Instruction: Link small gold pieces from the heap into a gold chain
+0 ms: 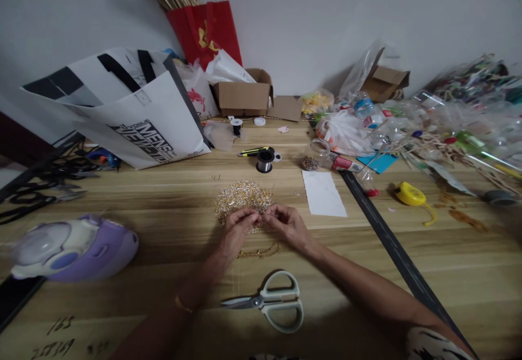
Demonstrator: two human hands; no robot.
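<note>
My left hand (240, 227) and my right hand (287, 223) are close together over the middle of the table, each with thumb and forefinger pinched. What the fingertips hold is too small to make out. Just behind them lies a tangled heap of gold and clear beaded strands (240, 194), which the fingers partly cover. A gold chain (261, 252) rests on the wood below the hands. Nearer to me are scissors (265, 301) with pale handles, blades pointing left. Beyond the heap stands a black spool of silvery wire (265, 161).
A purple and white appliance (81, 248) and several black-handled scissors (36, 191) lie at left, below a large paper bag (142, 115). At right are white paper (324, 193), a yellow tape measure (410, 193) and a pile of plastic bottles (391, 131). A cardboard box (244, 96) stands behind.
</note>
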